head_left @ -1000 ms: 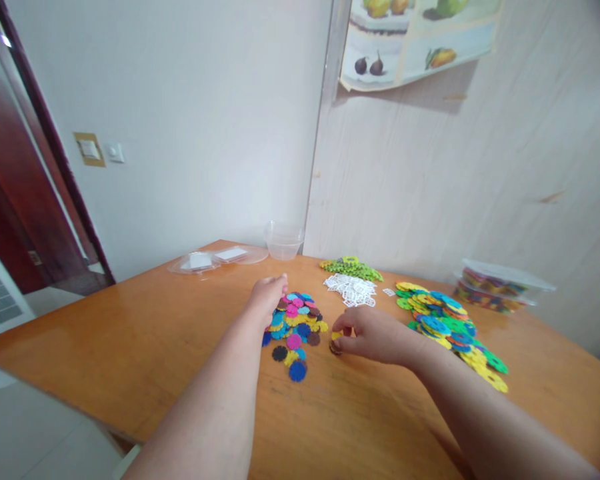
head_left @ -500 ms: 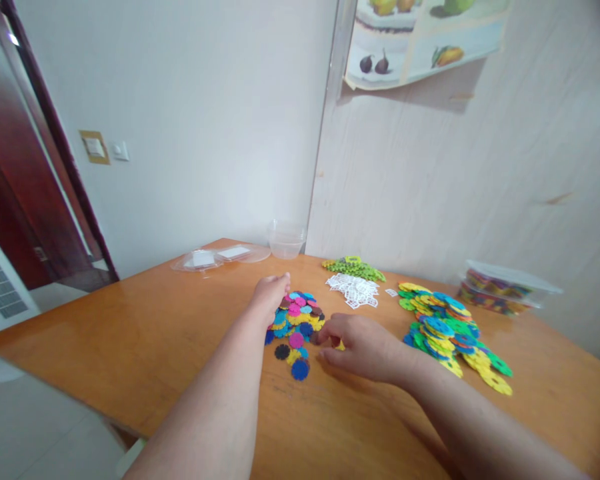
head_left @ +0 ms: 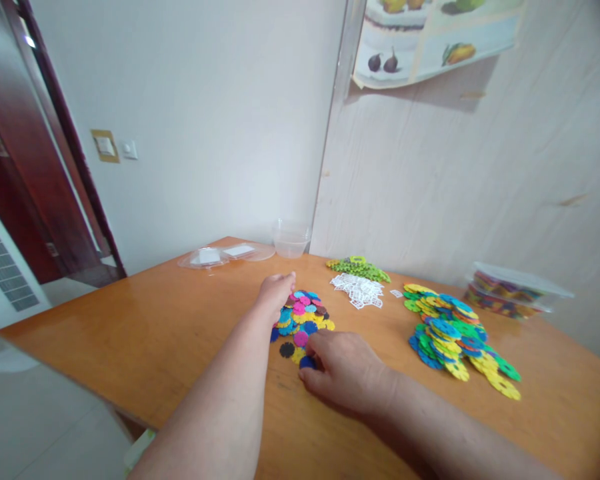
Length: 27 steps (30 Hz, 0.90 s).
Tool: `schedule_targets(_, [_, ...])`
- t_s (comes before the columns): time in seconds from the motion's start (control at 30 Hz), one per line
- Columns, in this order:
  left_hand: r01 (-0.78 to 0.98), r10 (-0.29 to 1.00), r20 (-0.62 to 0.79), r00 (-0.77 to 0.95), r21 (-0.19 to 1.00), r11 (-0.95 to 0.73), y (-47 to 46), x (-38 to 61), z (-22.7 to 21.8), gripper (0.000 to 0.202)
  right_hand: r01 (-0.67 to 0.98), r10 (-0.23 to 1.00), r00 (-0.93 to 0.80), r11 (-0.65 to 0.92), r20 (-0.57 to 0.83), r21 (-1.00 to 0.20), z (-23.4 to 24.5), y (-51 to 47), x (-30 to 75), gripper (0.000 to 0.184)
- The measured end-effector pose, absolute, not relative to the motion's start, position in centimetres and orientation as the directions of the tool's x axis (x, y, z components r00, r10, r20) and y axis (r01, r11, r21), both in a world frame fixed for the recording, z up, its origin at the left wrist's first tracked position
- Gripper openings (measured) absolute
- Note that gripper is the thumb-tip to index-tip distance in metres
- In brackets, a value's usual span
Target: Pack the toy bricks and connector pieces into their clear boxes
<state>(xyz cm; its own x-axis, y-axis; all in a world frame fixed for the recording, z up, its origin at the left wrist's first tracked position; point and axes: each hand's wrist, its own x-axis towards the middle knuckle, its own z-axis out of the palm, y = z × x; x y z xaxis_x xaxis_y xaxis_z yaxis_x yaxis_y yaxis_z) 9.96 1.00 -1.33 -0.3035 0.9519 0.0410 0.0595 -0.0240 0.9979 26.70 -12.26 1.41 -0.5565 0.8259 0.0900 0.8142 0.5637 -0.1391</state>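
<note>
A small pile of colourful notched discs (head_left: 299,319) lies on the table in front of me, in pink, blue, yellow, brown and black. My left hand (head_left: 276,293) is against the pile's left side, its fingers stretched out along it and partly hidden. At the near right edge, my right hand (head_left: 345,367) is curved low over the table with thumb and fingers apart. A dark blue disc (head_left: 307,362) shows between them, partly covered by the fingers. A black disc (head_left: 287,349) lies just left of it.
Farther back are white lattice pieces (head_left: 359,291) and a green heap (head_left: 360,269). Larger yellow, blue and green discs (head_left: 450,330) spread to the right, before clear boxes (head_left: 517,290). A clear tub (head_left: 291,239) and flat lids (head_left: 203,258) stand near the wall.
My right hand has moved left and toward me, from the pile's right side to the dark blue disc at its near edge. My left hand stays at the pile. The view has shifted slightly.
</note>
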Motion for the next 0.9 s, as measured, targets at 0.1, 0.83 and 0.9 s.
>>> schedule_targets(0.1, [0.067,0.952,0.05,-0.301,0.997,-0.031,1.1,9.9,-1.5,0.028,0.824,0.847,-0.526,0.531,0.08,-0.198,2.3,-11.7,27.5,0.021])
schedule_targets(0.83, [0.073,0.95,0.035,-0.31,0.997,-0.013,0.5,10.0,-0.7,0.028,0.88,0.897,-0.44,0.421,-0.042,-0.219,4.5,-8.0,32.7,0.033])
schedule_targets(0.9, [0.079,0.951,0.04,-0.307,0.997,-0.016,0.6,10.0,-0.9,0.029,0.876,0.898,-0.439,0.428,0.0,-0.221,4.3,-8.5,32.1,0.027])
